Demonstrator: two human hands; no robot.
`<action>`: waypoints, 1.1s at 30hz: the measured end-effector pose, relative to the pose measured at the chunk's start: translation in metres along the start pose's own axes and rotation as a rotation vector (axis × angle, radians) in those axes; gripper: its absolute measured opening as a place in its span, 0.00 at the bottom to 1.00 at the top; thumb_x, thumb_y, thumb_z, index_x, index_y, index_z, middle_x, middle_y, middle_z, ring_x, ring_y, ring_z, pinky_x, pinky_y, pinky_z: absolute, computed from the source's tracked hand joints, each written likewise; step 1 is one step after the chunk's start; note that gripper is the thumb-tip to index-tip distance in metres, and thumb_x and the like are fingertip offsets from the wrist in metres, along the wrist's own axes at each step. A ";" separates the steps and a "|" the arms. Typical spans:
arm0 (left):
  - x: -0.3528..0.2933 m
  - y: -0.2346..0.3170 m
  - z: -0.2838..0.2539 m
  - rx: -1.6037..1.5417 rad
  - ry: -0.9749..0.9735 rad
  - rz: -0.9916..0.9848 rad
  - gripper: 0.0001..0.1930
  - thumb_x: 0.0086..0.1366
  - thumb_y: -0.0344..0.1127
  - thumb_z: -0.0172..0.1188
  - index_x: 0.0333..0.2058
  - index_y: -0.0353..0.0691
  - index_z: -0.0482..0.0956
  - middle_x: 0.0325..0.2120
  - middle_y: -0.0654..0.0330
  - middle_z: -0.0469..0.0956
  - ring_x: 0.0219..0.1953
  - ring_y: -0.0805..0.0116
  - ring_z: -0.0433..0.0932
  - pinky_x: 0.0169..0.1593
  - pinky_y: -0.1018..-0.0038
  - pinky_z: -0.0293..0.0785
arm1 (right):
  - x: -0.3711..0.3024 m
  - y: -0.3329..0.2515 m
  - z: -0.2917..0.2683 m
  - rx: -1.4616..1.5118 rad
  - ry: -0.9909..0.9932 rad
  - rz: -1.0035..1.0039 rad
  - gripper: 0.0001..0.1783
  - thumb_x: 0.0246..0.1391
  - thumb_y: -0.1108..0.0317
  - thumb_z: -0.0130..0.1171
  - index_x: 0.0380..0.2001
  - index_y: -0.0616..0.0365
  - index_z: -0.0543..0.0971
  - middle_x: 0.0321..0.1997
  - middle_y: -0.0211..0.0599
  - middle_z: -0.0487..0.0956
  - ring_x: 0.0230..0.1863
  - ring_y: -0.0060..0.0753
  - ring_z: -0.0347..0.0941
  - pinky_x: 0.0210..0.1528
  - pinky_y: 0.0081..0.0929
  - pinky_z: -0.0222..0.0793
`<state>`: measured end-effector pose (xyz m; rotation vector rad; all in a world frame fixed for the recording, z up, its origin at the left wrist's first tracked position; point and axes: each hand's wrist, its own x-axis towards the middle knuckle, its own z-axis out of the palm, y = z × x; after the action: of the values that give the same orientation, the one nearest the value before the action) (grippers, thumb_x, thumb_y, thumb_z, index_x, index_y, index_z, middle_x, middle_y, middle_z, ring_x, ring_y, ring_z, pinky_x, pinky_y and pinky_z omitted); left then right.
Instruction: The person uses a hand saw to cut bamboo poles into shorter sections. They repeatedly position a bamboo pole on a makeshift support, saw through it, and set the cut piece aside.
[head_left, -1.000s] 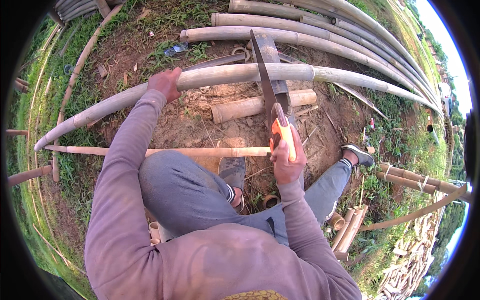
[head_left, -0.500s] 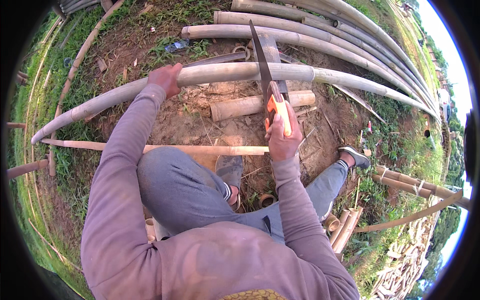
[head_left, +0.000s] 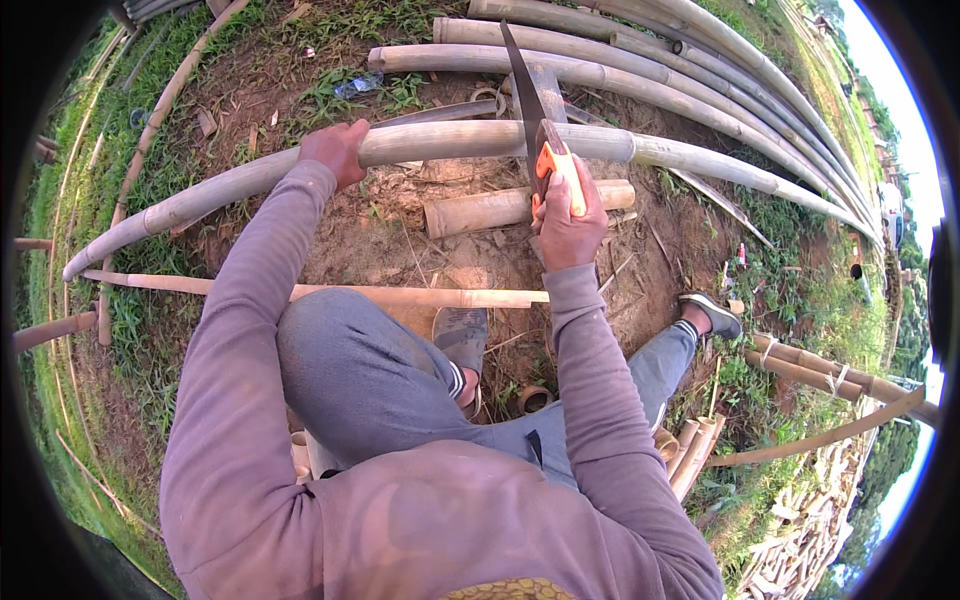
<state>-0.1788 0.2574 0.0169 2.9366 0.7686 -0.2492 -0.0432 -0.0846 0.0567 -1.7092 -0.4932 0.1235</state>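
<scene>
A long bamboo pole (head_left: 445, 142) runs across in front of me from left to right. My left hand (head_left: 338, 155) is wrapped round it left of its middle. In my right hand (head_left: 572, 215) is a hand saw (head_left: 526, 90), gripped by its orange handle. The dark blade points away from me and crosses the pole just left of a joint ring; I cannot tell how deep it sits in the bamboo. Beneath the pole, a short cut piece of bamboo (head_left: 480, 212) lies on the dirt, partly behind the saw handle.
Several bamboo poles (head_left: 600, 72) lie side by side beyond the work. A split bamboo strip (head_left: 420, 296) stretches across by my knee. Short bamboo pieces (head_left: 690, 455) and a lashed bamboo rail (head_left: 810, 367) are at the right. A crumpled blue plastic bottle (head_left: 357, 87) lies in the grass.
My right hand and the saw have moved away from me along the stroke, so the handle is now closer to the pole. My left hand keeps its hold on the pole.
</scene>
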 end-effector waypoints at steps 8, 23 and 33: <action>-0.006 -0.005 0.009 -0.013 0.016 -0.014 0.27 0.56 0.45 0.76 0.50 0.49 0.73 0.45 0.54 0.83 0.50 0.48 0.85 0.51 0.52 0.81 | -0.204 -0.029 -0.090 -0.028 -0.007 0.084 0.36 0.72 0.53 0.56 0.67 0.77 0.69 0.52 0.52 0.85 0.23 0.20 0.75 0.29 0.21 0.75; -0.004 -0.004 0.001 -0.003 0.028 -0.007 0.27 0.56 0.45 0.76 0.50 0.49 0.73 0.46 0.54 0.83 0.50 0.48 0.84 0.52 0.55 0.81 | -0.211 -0.030 -0.091 -0.051 0.025 -0.033 0.38 0.72 0.51 0.58 0.65 0.80 0.69 0.54 0.58 0.84 0.44 0.40 0.86 0.46 0.32 0.84; 0.004 -0.001 -0.004 -0.026 0.023 0.009 0.29 0.54 0.45 0.78 0.51 0.50 0.73 0.46 0.54 0.84 0.48 0.48 0.85 0.51 0.54 0.82 | -0.008 -0.009 0.002 -0.034 0.016 0.004 0.26 0.69 0.67 0.61 0.66 0.68 0.75 0.53 0.47 0.85 0.49 0.29 0.82 0.50 0.29 0.79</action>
<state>-0.1752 0.2611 0.0204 2.9228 0.7550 -0.2027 -0.0538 -0.0850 0.0635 -1.7432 -0.4821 0.1049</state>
